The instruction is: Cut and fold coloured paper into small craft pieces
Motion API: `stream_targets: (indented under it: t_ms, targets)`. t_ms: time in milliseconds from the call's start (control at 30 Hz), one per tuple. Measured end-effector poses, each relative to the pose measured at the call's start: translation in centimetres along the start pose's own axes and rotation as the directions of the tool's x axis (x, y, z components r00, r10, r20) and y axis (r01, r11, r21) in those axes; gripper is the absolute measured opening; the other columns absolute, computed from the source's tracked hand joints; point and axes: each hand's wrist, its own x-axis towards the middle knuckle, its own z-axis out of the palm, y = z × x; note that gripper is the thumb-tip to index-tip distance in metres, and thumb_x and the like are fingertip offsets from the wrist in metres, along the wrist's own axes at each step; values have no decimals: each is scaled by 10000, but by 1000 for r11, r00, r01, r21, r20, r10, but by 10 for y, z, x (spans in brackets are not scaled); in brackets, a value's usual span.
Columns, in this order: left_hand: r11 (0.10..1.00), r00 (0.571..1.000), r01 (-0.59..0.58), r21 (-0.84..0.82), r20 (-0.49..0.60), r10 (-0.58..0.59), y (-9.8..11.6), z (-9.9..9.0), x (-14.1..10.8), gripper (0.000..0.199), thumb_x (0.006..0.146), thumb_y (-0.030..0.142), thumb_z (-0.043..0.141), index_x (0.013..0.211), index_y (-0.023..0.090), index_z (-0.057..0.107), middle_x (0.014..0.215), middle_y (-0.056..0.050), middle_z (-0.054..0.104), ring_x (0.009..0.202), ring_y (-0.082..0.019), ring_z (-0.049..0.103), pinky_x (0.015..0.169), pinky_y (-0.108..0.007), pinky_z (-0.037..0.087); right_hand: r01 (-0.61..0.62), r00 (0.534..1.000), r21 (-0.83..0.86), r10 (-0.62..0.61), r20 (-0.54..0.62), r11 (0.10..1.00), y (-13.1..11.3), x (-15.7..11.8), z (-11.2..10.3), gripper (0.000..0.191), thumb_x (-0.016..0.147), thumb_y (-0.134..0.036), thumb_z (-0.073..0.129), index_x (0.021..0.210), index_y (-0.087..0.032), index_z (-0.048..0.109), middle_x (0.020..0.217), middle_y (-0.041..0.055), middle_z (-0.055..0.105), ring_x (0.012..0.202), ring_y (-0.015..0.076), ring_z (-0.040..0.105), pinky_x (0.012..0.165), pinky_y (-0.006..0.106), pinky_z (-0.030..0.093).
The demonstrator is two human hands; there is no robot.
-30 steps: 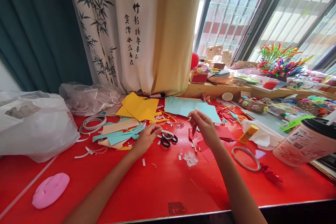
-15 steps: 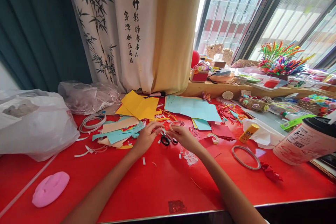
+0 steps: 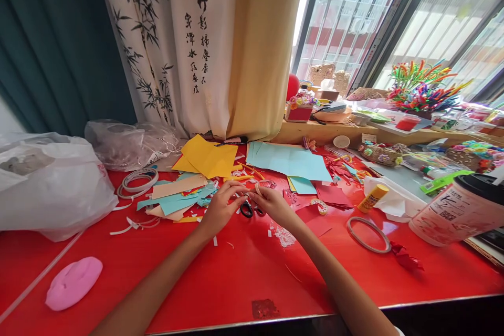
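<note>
My left hand (image 3: 222, 208) and my right hand (image 3: 273, 205) meet above the middle of the red table, fingertips nearly touching. The right thumb and fingers are pinched on a small pale strip (image 3: 257, 188), of which only a thin curved end shows. On the left, thumb and fingers are also closed together at the tips; whatever lies between them is too small to make out. Black-handled scissors (image 3: 246, 210) lie on the table just under the hands, their blades hidden. White paper scraps (image 3: 284, 236) are heaped beside my right wrist.
Yellow paper (image 3: 212, 156), light blue sheets (image 3: 287, 160) and cut strips (image 3: 181, 200) lie behind the hands. A glue stick (image 3: 373, 197), a tape roll (image 3: 368, 235) and a paper cup (image 3: 457, 212) stand or lie right. Left are a plastic bag (image 3: 55, 184) and a pink lump (image 3: 74, 283).
The fingertips of my two hands have drawn closer together, and the left fingers reach a little further right. The scissors are slightly more covered. The rest lies as before.
</note>
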Motion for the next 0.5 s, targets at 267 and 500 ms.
stream_targets:
  t_ms: [267, 500]
  targets:
    - [991, 994, 107, -78, -23, -109, 4, -4, 2, 318, 834, 325, 470, 1145, 260, 494, 1050, -30, 524, 945, -145, 525, 791, -270, 452, 73, 994, -230, -89, -58, 970, -4, 0, -1, 413, 827, -483, 415, 538, -191, 371, 506, -27, 346, 478, 101, 301, 475, 239, 213]
    - [996, 999, 39, 82, 14, -41, 12, -6, 2, 159, 845, 327, 456, 838, 193, 542, 902, -21, 536, 841, -139, 506, 743, -266, 417, 234, 957, -489, -289, -39, 840, -7, -5, 5, 408, 899, -385, 315, 559, -185, 420, 574, 9, 417, 513, 110, 339, 518, 253, 225]
